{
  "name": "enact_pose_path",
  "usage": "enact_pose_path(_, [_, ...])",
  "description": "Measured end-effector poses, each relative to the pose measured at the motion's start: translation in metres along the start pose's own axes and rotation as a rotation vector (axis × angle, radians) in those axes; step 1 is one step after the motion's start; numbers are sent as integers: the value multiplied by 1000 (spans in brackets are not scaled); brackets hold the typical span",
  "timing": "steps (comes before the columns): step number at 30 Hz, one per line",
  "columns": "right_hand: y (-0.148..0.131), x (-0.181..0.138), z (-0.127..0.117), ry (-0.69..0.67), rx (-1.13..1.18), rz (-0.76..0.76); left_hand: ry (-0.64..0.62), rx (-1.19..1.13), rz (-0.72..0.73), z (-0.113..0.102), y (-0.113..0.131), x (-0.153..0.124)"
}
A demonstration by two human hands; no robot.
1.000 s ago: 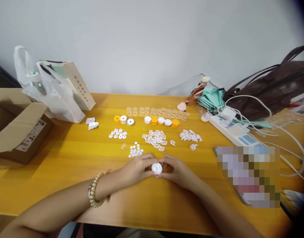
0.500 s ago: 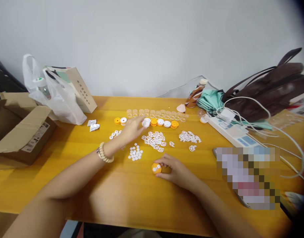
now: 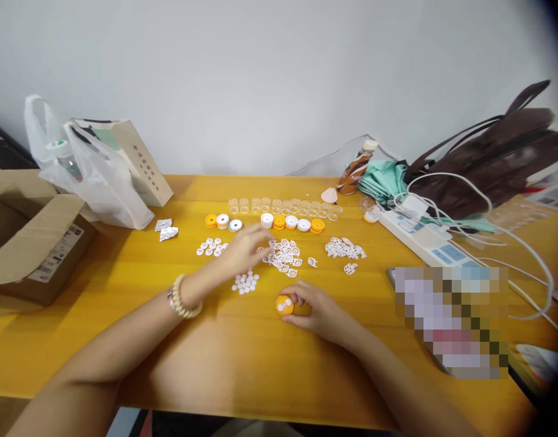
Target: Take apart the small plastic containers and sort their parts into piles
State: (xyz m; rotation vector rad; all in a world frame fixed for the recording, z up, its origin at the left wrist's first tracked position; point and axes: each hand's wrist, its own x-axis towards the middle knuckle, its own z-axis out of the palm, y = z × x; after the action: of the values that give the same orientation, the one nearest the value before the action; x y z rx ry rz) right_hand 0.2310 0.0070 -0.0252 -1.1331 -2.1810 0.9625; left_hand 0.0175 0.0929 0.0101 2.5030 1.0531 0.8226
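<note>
My right hand (image 3: 317,311) grips a small orange round cap (image 3: 284,308) by its edge, between thumb and fingers. White discs lie inside this cap. My left hand (image 3: 246,247), with a beaded bracelet at the wrist, hovers by a pile of white openwork plastic pieces (image 3: 285,255). Its fingers are apart and I see nothing held in them. Just below it is a cluster of white round discs (image 3: 245,283); part of another group of small white round pieces (image 3: 209,246) shows to its left. Beyond the hand runs a row of orange and white caps (image 3: 279,222).
Clear plastic cups (image 3: 285,207) line up behind the caps. A second openwork pile (image 3: 345,247) lies right. A power strip (image 3: 424,237) with white cables, a blurred flat object (image 3: 447,321) and a bottle (image 3: 357,169) stand right; a cardboard box (image 3: 42,243) and plastic bag (image 3: 105,188) left.
My left hand has drawn back from the white cap in the row toward the openwork pieces. My right hand still holds the orange cap in about the same place. The view has shifted slightly.
</note>
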Motion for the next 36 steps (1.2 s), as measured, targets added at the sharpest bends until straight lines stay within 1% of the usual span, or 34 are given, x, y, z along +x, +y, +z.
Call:
enact_pose_path(2, [0, 0, 1, 11, -17, -1, -181, -130, 93, 3, 19, -24])
enact_pose_path(3, [0, 1, 1, 12, -26, -3, -250, -170, 125, 6, 27, -34])
enact_pose_path(4, [0, 1, 2, 13, -35, -5, -278, -184, 122, 10, 34, -43])
enact_pose_path(6, [0, 1, 3, 30, -52, -7, -271, -185, 75, 17, 42, -56])
enact_pose_path(8, [0, 1, 5, 51, -68, -3, -247, -168, 16, 24, 44, -60])
enact_pose_path(13, [1, 1, 8, 71, -86, 12, -270, -171, -89, 35, 42, -56])
enact_pose_path(18, [1, 1, 9, 75, -85, 11, -290, -137, -173, 37, 44, -54])
enact_pose_path(25, [1, 1, 11, 79, -91, 10, -305, -121, -214, 38, 44, -55])
enact_pose_path(28, [0, 1, 12, 93, -101, 7, -296, -130, -204, 39, 42, -55])
enact_pose_path(32, [1, 1, 12, 99, -121, 5, -323, -166, -210, 38, 42, -55])
enact_pose_path(36, [4, 1, 15, 120, -149, -14, -283, -141, -171, 37, 44, -57])
